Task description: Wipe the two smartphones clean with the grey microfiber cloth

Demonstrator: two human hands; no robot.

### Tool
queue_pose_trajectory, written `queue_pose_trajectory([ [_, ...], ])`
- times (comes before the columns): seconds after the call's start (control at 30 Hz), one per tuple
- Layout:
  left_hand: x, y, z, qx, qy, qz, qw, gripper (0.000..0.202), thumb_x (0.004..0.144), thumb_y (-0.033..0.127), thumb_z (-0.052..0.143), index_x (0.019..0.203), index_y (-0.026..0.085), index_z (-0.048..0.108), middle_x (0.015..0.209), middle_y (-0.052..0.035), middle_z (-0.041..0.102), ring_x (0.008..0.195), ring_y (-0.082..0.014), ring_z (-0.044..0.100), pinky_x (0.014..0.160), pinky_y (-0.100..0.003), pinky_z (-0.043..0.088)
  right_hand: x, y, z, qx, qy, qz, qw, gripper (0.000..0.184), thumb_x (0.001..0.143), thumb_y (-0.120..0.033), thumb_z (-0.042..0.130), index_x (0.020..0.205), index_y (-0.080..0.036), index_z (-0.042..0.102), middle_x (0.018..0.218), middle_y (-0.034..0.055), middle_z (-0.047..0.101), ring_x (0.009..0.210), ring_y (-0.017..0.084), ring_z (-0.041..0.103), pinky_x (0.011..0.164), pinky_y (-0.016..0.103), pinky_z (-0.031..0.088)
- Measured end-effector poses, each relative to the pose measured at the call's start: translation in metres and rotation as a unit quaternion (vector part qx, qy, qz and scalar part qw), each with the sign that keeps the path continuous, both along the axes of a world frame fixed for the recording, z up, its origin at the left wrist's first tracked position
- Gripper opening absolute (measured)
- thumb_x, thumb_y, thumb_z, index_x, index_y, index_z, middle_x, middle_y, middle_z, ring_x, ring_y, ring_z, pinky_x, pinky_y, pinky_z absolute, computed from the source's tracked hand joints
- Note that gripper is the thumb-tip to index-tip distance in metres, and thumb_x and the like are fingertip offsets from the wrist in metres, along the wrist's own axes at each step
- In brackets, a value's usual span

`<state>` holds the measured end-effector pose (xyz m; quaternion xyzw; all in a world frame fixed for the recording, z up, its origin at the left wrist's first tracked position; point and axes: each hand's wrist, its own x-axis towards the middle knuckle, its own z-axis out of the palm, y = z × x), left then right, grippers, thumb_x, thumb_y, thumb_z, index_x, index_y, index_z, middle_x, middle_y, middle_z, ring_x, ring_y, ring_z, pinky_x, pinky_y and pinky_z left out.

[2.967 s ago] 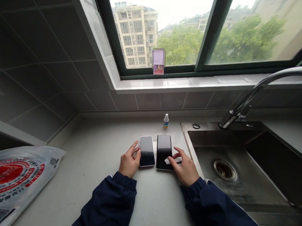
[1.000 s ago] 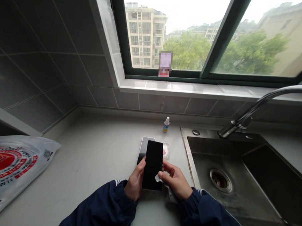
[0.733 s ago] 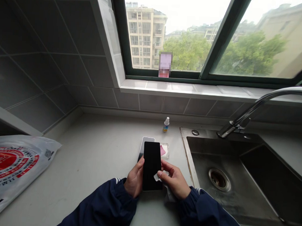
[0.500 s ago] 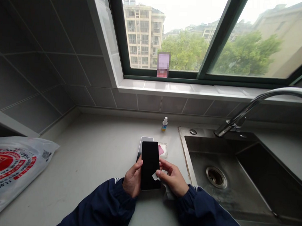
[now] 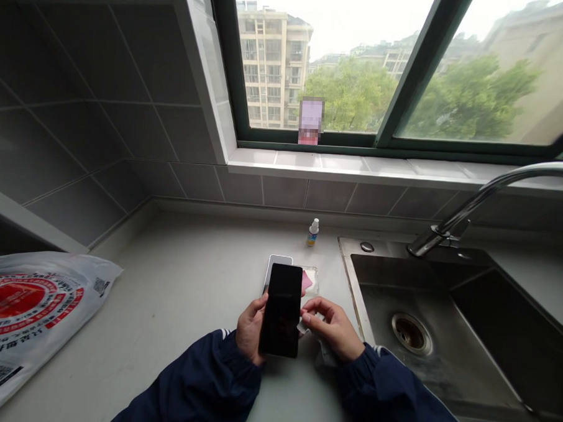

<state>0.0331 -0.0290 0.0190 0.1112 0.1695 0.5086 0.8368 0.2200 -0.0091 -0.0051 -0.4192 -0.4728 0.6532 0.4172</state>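
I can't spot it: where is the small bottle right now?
In the head view the small bottle stands at the back of the counter, just left of the far corner of the sink.

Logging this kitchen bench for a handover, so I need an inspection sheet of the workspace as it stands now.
Surface: pale grey countertop, matte.
Job's things: black phone held above the counter, screen dark; white wipe at its right edge.
Clutter: second phone flat behind it; clear case with a pink piece; small bottle upright near the wall; printed plastic bag far left.
Hands: left hand grips the black phone; right hand pinches the white wipe.
Cables: nothing seen.
Surroundings: steel sink and faucet at right; tiled wall; window above.
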Motion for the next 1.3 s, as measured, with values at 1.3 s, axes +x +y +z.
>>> queue_pose_trajectory([
  [1.3,-0.002,0.0,-0.013,0.065,0.008,-0.075,0.995,0.065,0.094,0.051,0.03,0.141,0.01,0.047,0.136,-0.0243,0.054,0.101,-0.0345,0.065,0.084,-0.05,0.05,0.049,0.016,0.024,0.345,-0.171,-0.23,0.894,0.008,0.077,-0.024,0.077,0.084,-0.025,0.075,0.105,0.0069,0.06,0.104,0.026,0.058,0.098,0.045,0.043],
])
